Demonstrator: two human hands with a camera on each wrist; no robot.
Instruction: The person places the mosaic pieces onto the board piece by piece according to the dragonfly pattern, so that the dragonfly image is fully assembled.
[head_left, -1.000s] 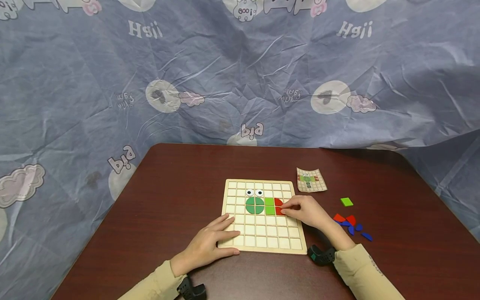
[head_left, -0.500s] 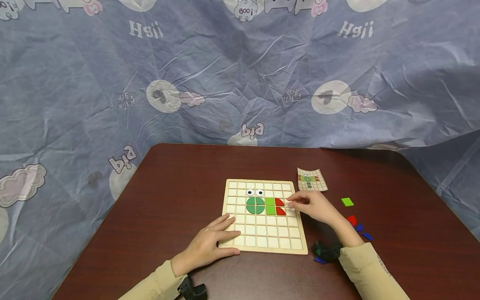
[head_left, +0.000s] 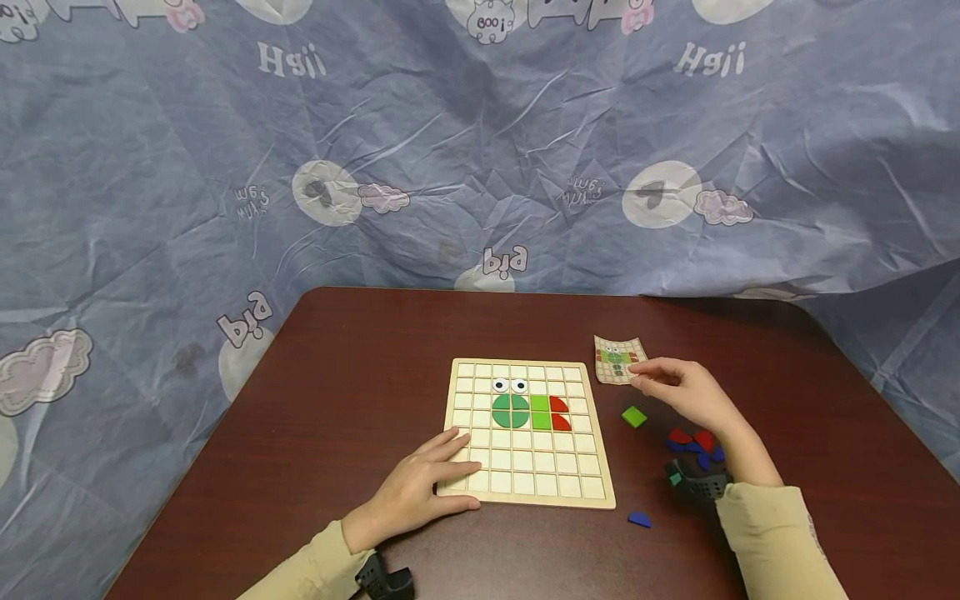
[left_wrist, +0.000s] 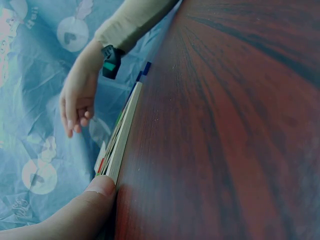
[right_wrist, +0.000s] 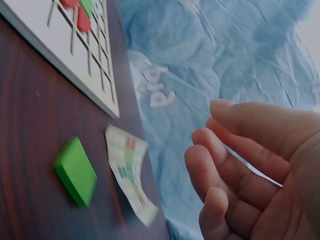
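A wooden grid board (head_left: 525, 503) lies on the table, with a green circle (head_left: 511, 411), two eye pieces (head_left: 510, 385), green squares (head_left: 540, 412) and two red quarter-round pieces (head_left: 560, 413) in its cells. My left hand (head_left: 416, 483) rests on the board's lower left edge, fingers spread; its thumb (left_wrist: 92, 200) lies against the edge in the left wrist view. My right hand (head_left: 686, 392) hovers near the picture card (head_left: 615, 358), fingers loosely bent; nothing shows between them in the right wrist view. A loose green square (head_left: 633, 417) lies below the card.
Red pieces (head_left: 703, 440) and several blue pieces (head_left: 693, 447) lie in a group right of the board, partly behind the right wrist's black band (head_left: 697, 482). One blue half-round piece (head_left: 640, 520) sits nearer the front. A printed cloth (head_left: 480, 167) hangs behind the table.
My right hand has left the red pieces on the board and moved right. The loose green square now lies further left, closer to the board. My left hand has stayed in place.
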